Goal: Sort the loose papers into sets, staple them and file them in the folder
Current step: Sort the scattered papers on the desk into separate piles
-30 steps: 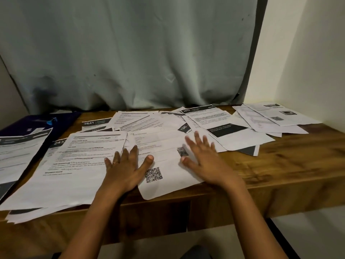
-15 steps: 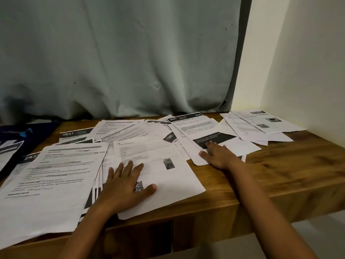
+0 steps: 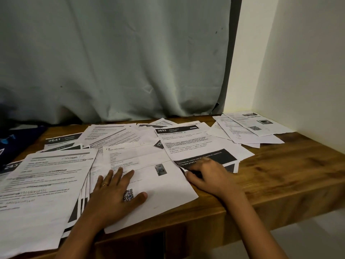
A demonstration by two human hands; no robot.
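**Both hands on papers, desk littered**

Left hand flat, fingers spread, pressing the QR-code sheet at near centre. Right hand curled, pinching the near corner of the 2692 sheet just right of it. Loose papers overlap across the wooden desk; dark blue folder far left.

Our left hand is covering part of the QR code on the front sheet. Our right hand is curling over the near corner of the 2692 sheet and hiding its own fingertips, so we are not seeing whether it is pinching the paper. The left stack and the dark blue folder are running off the left edge. The body print is blurring beyond reading.
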